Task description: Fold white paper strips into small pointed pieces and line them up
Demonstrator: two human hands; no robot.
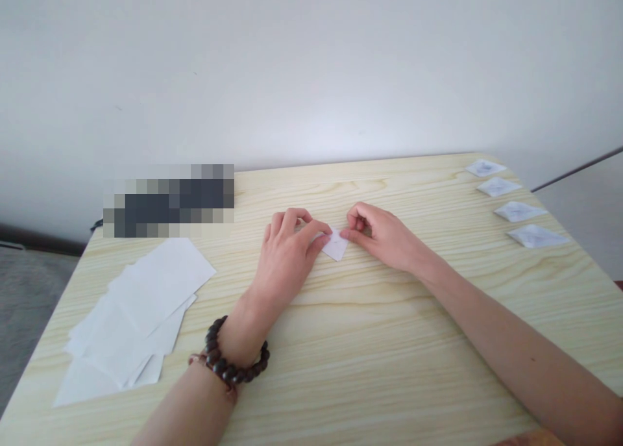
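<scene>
A small folded piece of white paper (336, 246) is between my two hands, just above or on the wooden table. My left hand (291, 241), with dark beads at the wrist, pinches its left side between thumb and fingers. On the right, the thumb and curled index finger of my right hand (377, 234) grip the paper's right corner. Part of the paper is hidden behind the left fingers.
Loose white paper sheets (156, 284) overlap at the left of the table (370, 368). Several folded paper boats (520, 211) stand in a row along the right edge. A blurred-out dark object (170, 199) lies at the back left, near the wall (311, 63).
</scene>
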